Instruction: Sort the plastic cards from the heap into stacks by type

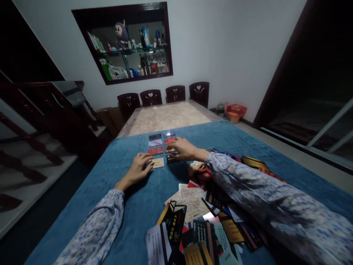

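Observation:
My left hand [138, 167] rests on the blue cloth with its fingers bent and apart, the fingertips at the left edge of a cream card [158, 163]. My right hand [186, 148] reaches over the right column of cards, its fingers apart and holding nothing that I can see. Its fingertips are over an orange-brown card [170, 148], and a black card [171, 158] lies just below the hand, partly covered. In the left column are a red card [155, 150], a silvery card [155, 143] and a dark card [155, 136]. A blue card [169, 134] tops the right column, above another red card [169, 141].
A loose pile of mixed cards [193, 202] spreads across the near right, partly under my right sleeve. The blue cloth [110, 176] covers the near part of the table; its patterned far top [165, 116] is bare. Dark chairs [175, 94] stand behind.

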